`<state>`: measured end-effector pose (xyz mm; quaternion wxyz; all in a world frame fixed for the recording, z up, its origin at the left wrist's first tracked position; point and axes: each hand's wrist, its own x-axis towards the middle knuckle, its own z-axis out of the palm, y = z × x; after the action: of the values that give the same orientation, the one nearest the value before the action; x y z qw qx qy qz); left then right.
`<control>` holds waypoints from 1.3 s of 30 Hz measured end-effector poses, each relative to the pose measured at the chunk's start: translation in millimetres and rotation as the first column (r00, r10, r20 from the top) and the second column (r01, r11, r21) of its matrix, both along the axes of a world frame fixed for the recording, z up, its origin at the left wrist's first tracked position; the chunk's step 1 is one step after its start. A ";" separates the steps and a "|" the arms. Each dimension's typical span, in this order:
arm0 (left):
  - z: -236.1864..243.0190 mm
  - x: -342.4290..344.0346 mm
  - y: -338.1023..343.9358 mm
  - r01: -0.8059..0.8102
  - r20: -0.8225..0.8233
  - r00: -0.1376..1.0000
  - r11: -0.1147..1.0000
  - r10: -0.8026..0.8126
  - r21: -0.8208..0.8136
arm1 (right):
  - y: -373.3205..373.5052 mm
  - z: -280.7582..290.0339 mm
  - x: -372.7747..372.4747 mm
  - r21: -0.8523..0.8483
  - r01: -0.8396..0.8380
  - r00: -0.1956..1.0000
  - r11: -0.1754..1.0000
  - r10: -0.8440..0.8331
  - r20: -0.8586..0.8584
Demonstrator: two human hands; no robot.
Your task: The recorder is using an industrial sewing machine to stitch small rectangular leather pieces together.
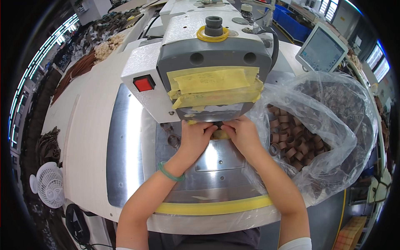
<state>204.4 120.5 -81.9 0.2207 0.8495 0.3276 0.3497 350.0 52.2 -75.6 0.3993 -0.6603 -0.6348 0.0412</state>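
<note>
Both my hands meet under the front of a white and grey industrial sewing machine (214,48). My left hand (194,135) has its thumb and fingers pinched together, and a green bangle (170,172) circles that wrist. Opposite it, my right hand (242,133) is closed in a similar pinch. What the fingertips hold is mostly hidden by the machine head; only something small and dark shows between them. Beside my left hand, a few dark ring-shaped bands (173,141) lie on the metal bed plate (221,156).
Right of my hands, a clear plastic bag (354,146) holds many brown rings (296,143). Behind it stands a touchscreen (321,48). A red switch (144,83) is on the machine's left side. Yellow tape (214,206) edges the table front. A white fan (50,184) sits far left.
</note>
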 end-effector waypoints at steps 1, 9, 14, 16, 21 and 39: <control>0.0 -0.2 0.3 0.001 0.000 1.000 1.000 -0.001 0.000 | -0.4 -0.7 0.7 0.002 0.003 1.000 1.000 -0.003 -0.025; -0.2 -2.5 1.6 0.002 -0.012 1.000 1.000 -0.002 -0.004 | -2.3 7.6 1.0 -0.083 0.006 0.999 0.997 -0.008 -0.033; 15.6 -17.7 -5.8 0.098 -0.072 0.991 0.972 -0.116 -0.213 | -11.5 18.7 -2.0 -0.228 -0.072 0.994 0.971 0.051 -0.098; 23.0 -28.4 -11.6 0.147 -0.116 0.978 0.970 -0.171 -0.193 | -21.0 21.2 -9.0 -0.379 -0.142 0.986 0.914 0.098 -0.133; 29.3 -48.1 -15.8 0.257 -0.073 0.951 0.899 -0.300 -0.355 | -25.6 27.2 -11.1 -0.493 -0.292 0.946 0.820 0.173 -0.273; 18.3 -47.5 -11.6 0.184 0.246 0.966 0.871 -0.075 -0.455 | -21.9 7.6 -23.3 -0.274 -0.279 0.876 0.920 0.128 -0.465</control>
<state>156.8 108.9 -63.6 0.4799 0.7456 0.3185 0.3353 326.6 30.4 -68.0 0.4074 -0.6202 -0.5792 0.3375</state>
